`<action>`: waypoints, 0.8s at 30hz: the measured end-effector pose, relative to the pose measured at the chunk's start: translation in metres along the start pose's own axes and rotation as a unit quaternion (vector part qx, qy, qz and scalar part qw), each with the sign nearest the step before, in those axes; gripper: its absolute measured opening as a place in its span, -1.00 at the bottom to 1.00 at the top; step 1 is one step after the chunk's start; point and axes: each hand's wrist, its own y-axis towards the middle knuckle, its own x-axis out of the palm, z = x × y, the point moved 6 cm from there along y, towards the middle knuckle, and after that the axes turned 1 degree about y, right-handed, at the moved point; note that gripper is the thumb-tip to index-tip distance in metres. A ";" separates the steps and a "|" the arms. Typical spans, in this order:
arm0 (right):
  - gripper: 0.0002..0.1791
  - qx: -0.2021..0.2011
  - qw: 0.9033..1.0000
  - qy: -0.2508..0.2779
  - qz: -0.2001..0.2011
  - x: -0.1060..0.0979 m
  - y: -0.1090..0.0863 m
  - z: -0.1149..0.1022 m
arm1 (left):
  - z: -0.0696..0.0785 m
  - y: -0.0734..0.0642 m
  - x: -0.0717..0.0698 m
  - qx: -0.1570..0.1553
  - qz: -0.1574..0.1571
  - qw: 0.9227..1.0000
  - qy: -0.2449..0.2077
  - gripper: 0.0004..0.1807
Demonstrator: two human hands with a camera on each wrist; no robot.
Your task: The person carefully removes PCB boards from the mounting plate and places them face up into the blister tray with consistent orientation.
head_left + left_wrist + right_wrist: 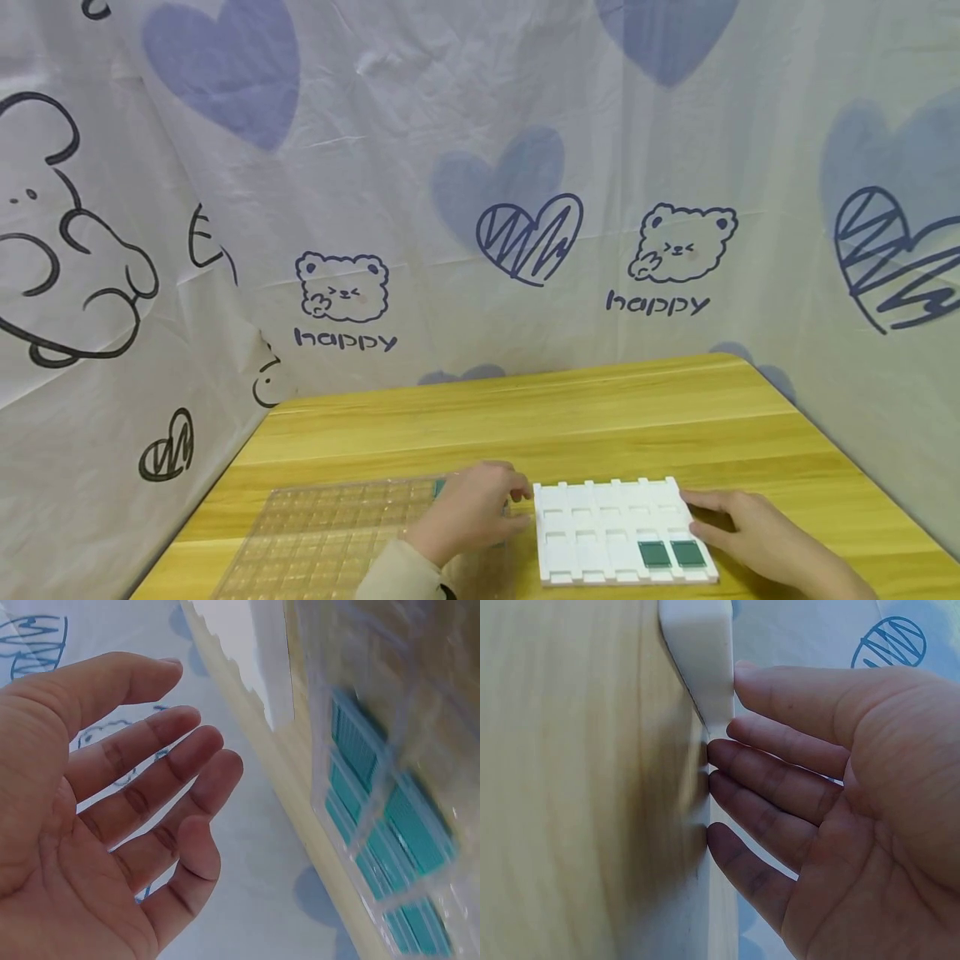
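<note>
My left hand (474, 507) is above the right part of a clear plastic tray (330, 529), beside the left edge of a white slotted tray (558, 552). Its fingers are loosely bent, with nothing between them in the left wrist view. Several green square chips (421, 825) sit in the clear tray's compartments below that hand; in the head view it hides most of them. Two more green chips (654, 554) lie side by side in the white tray's front row, toward the right. At that tray's right side, my right hand (761, 533) rests fingertips against the edge, fingers nearly straight.
Both trays lie on a yellow wood-grain table (600, 417), the clear one to the left. A pale cloth (420, 350) printed with hearts and bears hangs behind the table and along its sides.
</note>
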 end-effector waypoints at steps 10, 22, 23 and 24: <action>-0.43 -0.020 1.000 -0.003 0.006 0.001 -0.001 -0.002 | 0.028 0.013 0.008 0.030 0.003 0.999 0.022 -0.79; -0.44 -0.023 0.999 -0.030 0.027 -0.002 -0.004 -0.003 | 0.074 0.038 0.022 0.074 -0.023 0.996 0.050 -0.77; -0.44 -0.022 0.999 -0.031 0.029 -0.002 -0.004 -0.003 | 0.078 0.041 0.023 0.077 -0.024 0.995 0.056 -0.77; -0.44 -0.024 0.999 -0.033 0.030 -0.002 -0.005 -0.004 | 0.081 0.042 0.025 0.082 -0.026 0.995 0.057 -0.77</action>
